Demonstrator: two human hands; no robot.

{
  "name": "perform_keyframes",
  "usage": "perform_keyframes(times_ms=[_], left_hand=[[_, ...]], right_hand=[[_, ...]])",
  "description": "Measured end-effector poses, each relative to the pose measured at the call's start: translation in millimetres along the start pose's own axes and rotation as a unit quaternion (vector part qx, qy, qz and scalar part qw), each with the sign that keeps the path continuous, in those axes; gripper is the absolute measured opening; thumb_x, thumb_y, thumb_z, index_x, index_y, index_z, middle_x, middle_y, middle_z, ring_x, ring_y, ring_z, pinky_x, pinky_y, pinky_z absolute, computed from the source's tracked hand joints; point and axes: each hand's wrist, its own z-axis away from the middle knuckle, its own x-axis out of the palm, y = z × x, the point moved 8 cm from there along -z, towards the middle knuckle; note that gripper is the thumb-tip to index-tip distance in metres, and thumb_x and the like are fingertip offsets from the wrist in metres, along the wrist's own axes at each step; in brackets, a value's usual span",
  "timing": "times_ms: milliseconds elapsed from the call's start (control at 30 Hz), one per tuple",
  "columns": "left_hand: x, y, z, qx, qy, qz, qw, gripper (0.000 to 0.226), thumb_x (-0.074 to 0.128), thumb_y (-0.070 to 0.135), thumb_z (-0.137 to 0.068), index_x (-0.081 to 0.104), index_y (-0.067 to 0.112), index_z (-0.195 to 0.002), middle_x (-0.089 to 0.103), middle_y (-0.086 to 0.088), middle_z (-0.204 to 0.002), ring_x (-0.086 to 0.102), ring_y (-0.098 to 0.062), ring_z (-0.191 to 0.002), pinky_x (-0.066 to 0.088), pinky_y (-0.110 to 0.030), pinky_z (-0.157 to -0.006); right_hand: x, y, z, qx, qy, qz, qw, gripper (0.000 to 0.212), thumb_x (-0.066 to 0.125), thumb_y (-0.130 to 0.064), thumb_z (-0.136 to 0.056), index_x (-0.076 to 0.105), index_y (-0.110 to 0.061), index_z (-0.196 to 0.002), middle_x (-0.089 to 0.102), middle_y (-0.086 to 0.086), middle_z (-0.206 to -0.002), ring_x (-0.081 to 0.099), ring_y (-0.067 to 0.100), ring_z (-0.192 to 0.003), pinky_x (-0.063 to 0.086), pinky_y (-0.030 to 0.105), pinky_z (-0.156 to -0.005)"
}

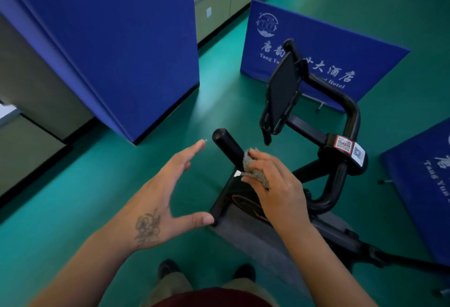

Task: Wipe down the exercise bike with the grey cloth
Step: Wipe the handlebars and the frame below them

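Handlebar wiping: right hand (275,185) clamps grey cloth (254,169) on exercise bike (341,150) grip; left hand (168,192) spread, empty beside it; next, probably wipe along the bar.

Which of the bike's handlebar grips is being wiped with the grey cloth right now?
The left grip, the straight black bar ending nearest the open left hand. The right hand holds the grey cloth against it; the curved right bar is untouched.

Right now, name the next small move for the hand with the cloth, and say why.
Probably slide the right hand and its grey cloth outward along the handlebar grip toward its end cap. The cloth already sits on the grip's inner part, the outer stretch lies bare, and the left hand hovers open beside it.
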Motion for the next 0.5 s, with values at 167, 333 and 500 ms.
perform_keyframes(times_ms=[167,333,500], left_hand=[[-7,-11,22,-0.009,0.002,0.009,1.0,0.117,0.08,0.076,-0.077,0.005,0.057,-0.165,0.018,0.034,-0.172,0.037,0.007,-0.151,0.036,-0.043,-0.123],[-15,-28,42,-0.032,0.014,0.029,0.999,0.12,0.088,0.061,-0.078,0.004,0.06,-0.163,0.022,0.036,-0.17,0.04,0.01,-0.148,0.036,-0.031,-0.121],[-17,-31,45,-0.018,0.034,0.063,0.997,0.117,0.089,0.049,-0.084,0.01,0.043,-0.17,0.031,0.028,-0.17,0.038,0.002,-0.153,0.037,-0.016,-0.119]], right_hand=[[7,-13,-13,-0.007,0.044,-0.027,0.999,0.028,0.087,-0.018,-0.089,0.072,-0.01,-0.111,0.068,-0.003,-0.137,0.065,0.012,-0.128,0.059,0.032,-0.099],[9,-37,-42,-0.042,0.056,-0.041,0.997,0.028,0.084,-0.022,-0.091,0.071,-0.007,-0.111,0.068,-0.002,-0.137,0.064,0.012,-0.129,0.057,0.024,-0.099],[10,-62,-64,-0.074,0.069,-0.061,0.993,0.026,0.084,-0.018,-0.091,0.071,-0.004,-0.109,0.068,0.001,-0.136,0.064,0.012,-0.129,0.056,0.028,-0.103]])
